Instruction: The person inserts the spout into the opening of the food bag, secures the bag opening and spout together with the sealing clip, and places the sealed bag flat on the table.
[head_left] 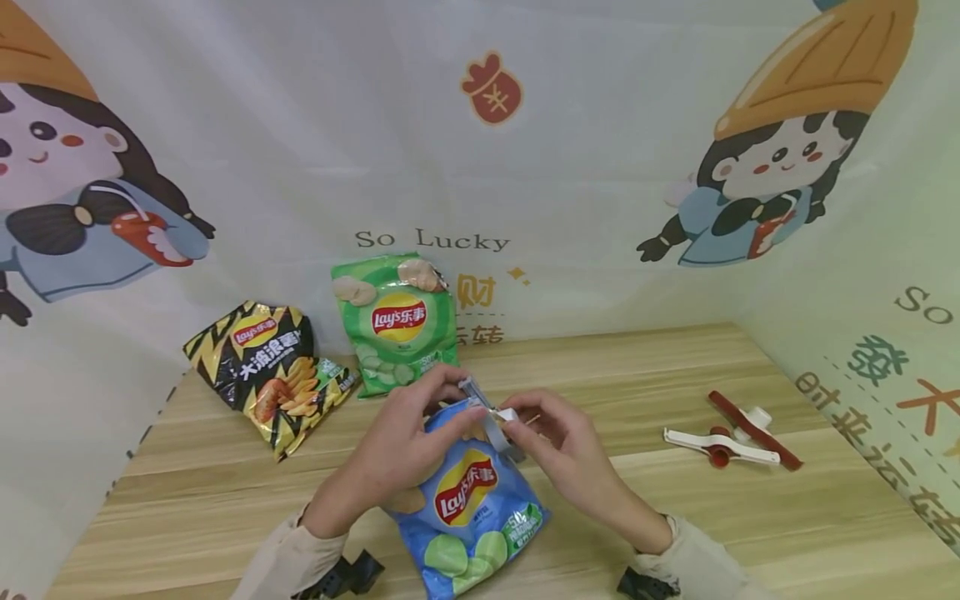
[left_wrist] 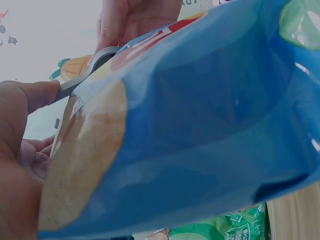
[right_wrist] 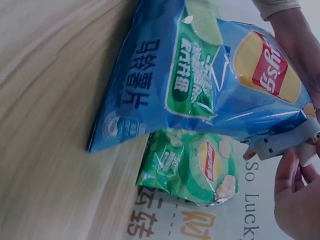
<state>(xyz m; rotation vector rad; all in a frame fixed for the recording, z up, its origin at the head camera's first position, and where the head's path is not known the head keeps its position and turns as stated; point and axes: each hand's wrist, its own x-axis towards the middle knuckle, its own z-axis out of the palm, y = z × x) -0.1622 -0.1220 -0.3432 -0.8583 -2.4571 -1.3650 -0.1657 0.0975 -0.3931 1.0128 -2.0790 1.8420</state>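
A blue Lay's chip bag (head_left: 480, 546) stands tilted on the table, its top end between both hands. Across that top lies a grey bag clip (head_left: 495, 435) with a white part. My left hand (head_left: 393, 446) grips the clip and bag edge, the thumb on the clip's grey bar (left_wrist: 72, 86) in the left wrist view. My right hand (head_left: 573, 458) pinches the clip near its white part. In the right wrist view the grey clip (right_wrist: 287, 140) sits over the gathered bag end. Whether it is fully closed cannot be seen.
Behind, a green Lay's bag (head_left: 397, 325) leans against the printed backdrop. A black and yellow Lay's bag (head_left: 273, 367) lies at the left. To the right are a white clip with a red knob (head_left: 720, 447) and a dark red clip (head_left: 772, 442) with a white knob.
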